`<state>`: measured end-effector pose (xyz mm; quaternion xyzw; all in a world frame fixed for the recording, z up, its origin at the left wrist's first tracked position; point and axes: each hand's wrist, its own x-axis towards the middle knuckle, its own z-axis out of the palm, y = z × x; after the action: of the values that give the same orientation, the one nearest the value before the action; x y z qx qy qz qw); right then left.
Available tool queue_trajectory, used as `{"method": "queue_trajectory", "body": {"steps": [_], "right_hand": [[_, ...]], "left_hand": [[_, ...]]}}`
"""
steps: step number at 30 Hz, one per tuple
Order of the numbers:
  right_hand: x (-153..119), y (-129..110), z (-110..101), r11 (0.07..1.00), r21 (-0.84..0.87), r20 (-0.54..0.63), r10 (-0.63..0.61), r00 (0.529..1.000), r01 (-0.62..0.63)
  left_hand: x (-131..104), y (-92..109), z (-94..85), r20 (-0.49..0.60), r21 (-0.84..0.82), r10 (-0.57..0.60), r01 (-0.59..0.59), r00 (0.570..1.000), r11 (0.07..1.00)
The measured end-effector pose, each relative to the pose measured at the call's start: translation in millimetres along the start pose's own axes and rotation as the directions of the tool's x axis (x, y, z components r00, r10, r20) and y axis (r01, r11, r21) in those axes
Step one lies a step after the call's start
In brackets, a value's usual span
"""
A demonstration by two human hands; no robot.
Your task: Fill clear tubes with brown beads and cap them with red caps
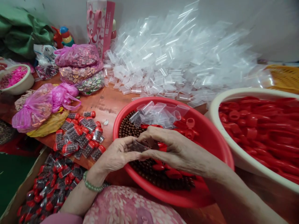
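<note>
Behind the workspace, beyond both hands, a plain grey wall bounds the room; the orange-brown table extends under the hands' work area. Beyond the hands, a loose heap of clear tubes lies on the table; an arm sweep could scatter its near edge. To the right of the right hand, a cream tub contains red parts. Under the hands, a red basin holds dark bead strands; forearm pressure on its rim could tilt it. Left of the left hand, capped tubes lie near the table edge, above a box; elbow contact could drop some. Both hands pinch one clear filled piece between their fingertips, above the basin; uneven grip could let it slip or spill beads. Its open end cannot be made out.
</note>
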<state>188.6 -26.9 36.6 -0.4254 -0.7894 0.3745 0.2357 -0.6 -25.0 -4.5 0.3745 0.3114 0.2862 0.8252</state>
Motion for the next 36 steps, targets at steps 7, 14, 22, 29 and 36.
{"method": "queue_trajectory", "body": {"steps": [7,14,22,29,36], "right_hand": [[2,0,-1,0.991,0.09,0.039,0.097,0.995,-0.1],[-23,26,3,0.974,-0.134,-0.112,0.17,0.979,-0.185],[-19,49,48,0.781,-0.535,-0.014,0.372,0.928,-0.321],[-12,57,49,0.854,-0.384,-0.037,0.365,0.93,-0.35],[-17,36,23,0.83,0.459,-0.249,0.464,0.85,-0.319]], "left_hand": [[3,0,-1.8,-0.003,0.053,0.029,-0.029,1.0,0.998],[1,6,-3.8,-0.152,0.108,0.213,-0.198,0.965,0.974],[-2,15,1.7,-0.052,0.245,0.222,-0.203,0.974,0.948],[7,9,-1.5,-0.063,0.195,0.149,-0.134,0.987,0.972],[10,3,1.0,-0.074,0.052,0.079,-0.075,0.994,0.996]]}}
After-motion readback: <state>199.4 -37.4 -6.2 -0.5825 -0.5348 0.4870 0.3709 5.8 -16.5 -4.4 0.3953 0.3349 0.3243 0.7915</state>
